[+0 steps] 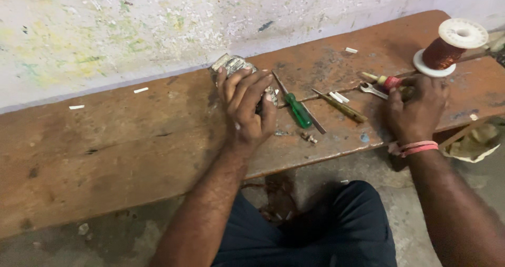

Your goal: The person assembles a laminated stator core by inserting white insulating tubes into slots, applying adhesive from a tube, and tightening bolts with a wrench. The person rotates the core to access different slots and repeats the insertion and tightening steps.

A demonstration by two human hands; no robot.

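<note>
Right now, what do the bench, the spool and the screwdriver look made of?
Bench: wood, worn brown, scuffed and stained, grain and cracks showing.
Spool: pale flanges, probably plastic; the winding looks like copper wire, shiny reddish-brown.
Screwdriver: translucent green handle, likely plastic; thin grey shaft, likely metal.
The block under the left hand looks like dull grey metal, though mostly covered.

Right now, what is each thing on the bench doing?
Left hand: gripping the grey metal block.
Right hand: resting on the tools by the spanner.
Green screwdriver: lying flat, untouched.
Copper wire spool: standing upright, full of wire.
Wooden bench: worn and stained.
</note>
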